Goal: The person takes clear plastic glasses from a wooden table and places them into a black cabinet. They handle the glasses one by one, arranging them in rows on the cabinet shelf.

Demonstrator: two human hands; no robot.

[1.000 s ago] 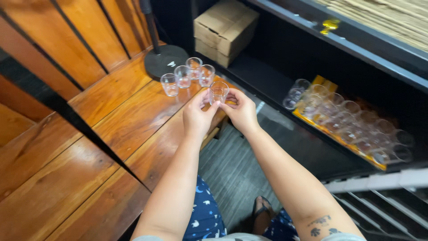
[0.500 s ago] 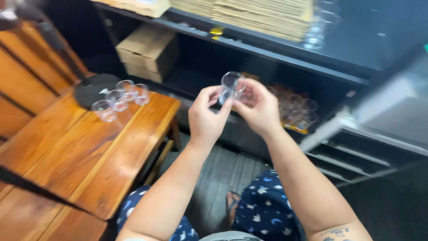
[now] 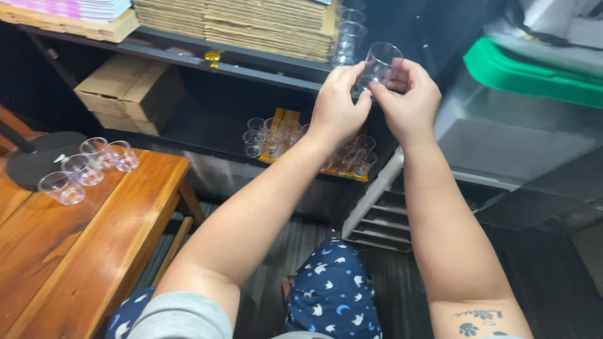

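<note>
Item: small clear plastic cup (image 3: 380, 63), held up in the air by both hands, tilted, at the level of the upper shelf (image 3: 251, 66). Half a second earlier it is lower and nearer the body; a second earlier both hands are down at the cups on the desk. So one cup is off the desk and lifted for handling.

Left hand (image 3: 338, 107): fingers closed on the cup's left side.
Right hand (image 3: 409, 94): fingers pinching its base and right side.

Just left of the cup: stacked clear cups (image 3: 347, 34), then flat cardboard sheets (image 3: 251, 25).
Below the cup: lower shelf with a tray of clear cups (image 3: 276, 138); cardboard box (image 3: 125, 94) further left.
Far lower left: wooden desk (image 3: 81, 251), four cups (image 3: 88, 169) near its back edge.
Right of the cup: green lid (image 3: 534, 75), close by; open room lies toward the body.
</note>
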